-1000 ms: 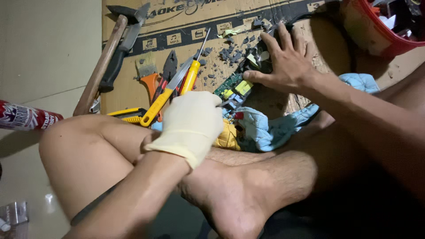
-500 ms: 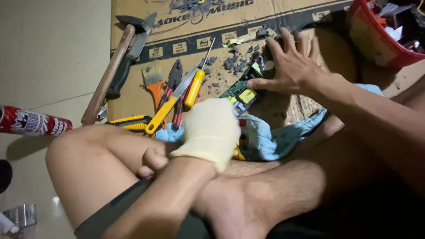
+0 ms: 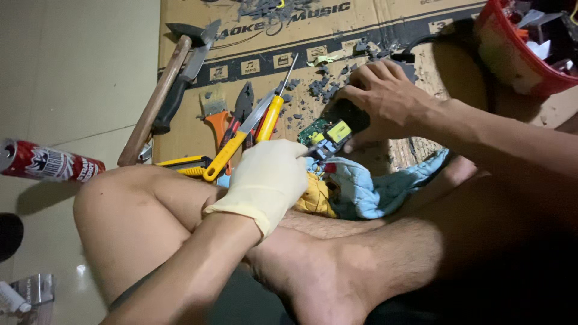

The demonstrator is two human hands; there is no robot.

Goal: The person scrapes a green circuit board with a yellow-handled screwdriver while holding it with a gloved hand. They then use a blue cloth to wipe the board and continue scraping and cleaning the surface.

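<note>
Head view looks down on a person sitting cross-legged on the floor, working over a flattened cardboard sheet [image 3: 421, 24]. Right hand [image 3: 385, 99], bare, presses down with fingers curled over a small black casing [image 3: 349, 114], out of which a green circuit board [image 3: 328, 131] with a yellow part sticks toward the person; the grip is clamped on that casing. Left hand [image 3: 268, 180], in a cream rubber glove, is closed into a loose fist just beside the board's near edge; something thin seems pinched at its fingertips, but what it is cannot be told, so whether that grip holds a tool stays unclear. Judging by the grey broken bits [image 3: 319, 87] scattered across the cardboard and the board already bared, the casing looks partly broken open, while the board is not yet free of the black shell. A blue and yellow cloth [image 3: 373, 186] lies under the work, touching the person's shin. To the left lie a yellow-handled screwdriver [image 3: 271, 117], a yellow-handled knife [image 3: 232, 147], pliers [image 3: 241, 111], an orange brush [image 3: 214, 117], a hammer [image 3: 153, 105] and a hatchet [image 3: 186, 66], crowded together near the gloved hand. A red spray can [image 3: 48, 162] lies on the tiles, well apart. A red basket [image 3: 512, 57] of scraps stands beyond the right forearm.
</note>
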